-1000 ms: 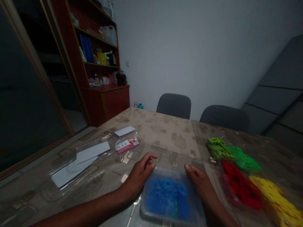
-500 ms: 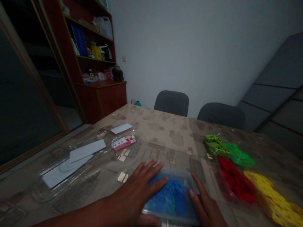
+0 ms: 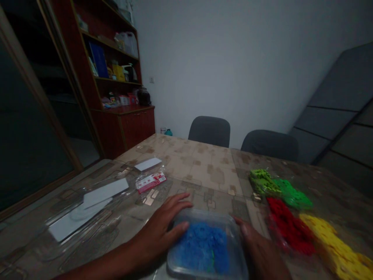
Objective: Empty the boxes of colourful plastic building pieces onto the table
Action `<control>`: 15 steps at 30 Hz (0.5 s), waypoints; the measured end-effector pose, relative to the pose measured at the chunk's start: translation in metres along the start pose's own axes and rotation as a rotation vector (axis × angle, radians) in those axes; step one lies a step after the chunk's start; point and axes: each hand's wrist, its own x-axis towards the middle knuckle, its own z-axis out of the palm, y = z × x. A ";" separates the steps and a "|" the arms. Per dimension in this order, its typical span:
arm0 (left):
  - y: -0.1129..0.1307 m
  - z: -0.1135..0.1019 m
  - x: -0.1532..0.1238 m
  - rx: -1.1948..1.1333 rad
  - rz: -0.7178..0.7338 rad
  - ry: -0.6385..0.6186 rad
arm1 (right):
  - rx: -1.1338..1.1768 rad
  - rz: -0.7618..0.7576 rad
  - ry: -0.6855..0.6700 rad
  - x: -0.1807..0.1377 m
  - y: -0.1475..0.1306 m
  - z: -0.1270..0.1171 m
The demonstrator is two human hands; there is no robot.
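A clear plastic box (image 3: 233, 249) with a lid sits at the near edge of my view, filled with small blue pieces (image 3: 201, 243) whose kind I cannot make out. A thin green streak shows among the blue. My left hand (image 3: 163, 225) grips the box's left side, fingers along its far left corner and thumb over the lid's edge. On the opposite side my right hand (image 3: 259, 249) holds the right wall, its fingers partly hidden behind the box.
To the right lie clear bags of lime-green (image 3: 264, 182), green (image 3: 293, 193), red (image 3: 291, 225) and yellow pieces (image 3: 335, 245). At left are white cards in clear wrapping (image 3: 78, 219) and a red-and-white label (image 3: 151, 182). Two grey chairs (image 3: 210, 130) stand beyond the patterned table (image 3: 201, 155).
My left hand has slid off the lid's top to the box's left side. The box shows more fully and slightly further left. My right hand stays at its right side; the view has tilted slightly.
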 end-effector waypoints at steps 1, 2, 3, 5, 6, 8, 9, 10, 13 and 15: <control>-0.003 0.003 0.003 -0.020 -0.031 0.061 | -0.011 -0.002 -0.004 0.008 -0.002 -0.004; -0.005 0.006 0.005 -0.046 -0.058 0.088 | -0.023 -0.006 -0.013 0.016 -0.005 -0.007; -0.007 0.010 0.007 -0.082 -0.084 0.097 | -0.035 -0.010 -0.029 0.024 -0.007 -0.008; -0.010 0.017 0.006 -0.164 -0.127 0.102 | -0.037 -0.025 -0.075 0.040 -0.008 -0.002; -0.011 0.021 0.005 -0.202 -0.142 0.113 | -0.017 -0.034 -0.100 0.046 -0.007 0.003; -0.012 0.026 0.002 -0.270 -0.160 0.136 | 0.056 -0.034 -0.120 0.055 -0.003 0.015; -0.013 0.028 0.001 -0.305 -0.170 0.136 | 0.103 -0.023 -0.105 0.057 0.000 0.021; -0.013 0.029 0.000 -0.341 -0.186 0.130 | 0.145 -0.007 -0.083 0.059 0.002 0.025; -0.012 0.033 -0.001 -0.446 -0.241 0.129 | 0.218 0.063 -0.073 0.058 0.002 0.030; -0.010 0.035 -0.001 -0.497 -0.258 0.140 | 0.257 0.105 -0.096 0.054 -0.003 0.027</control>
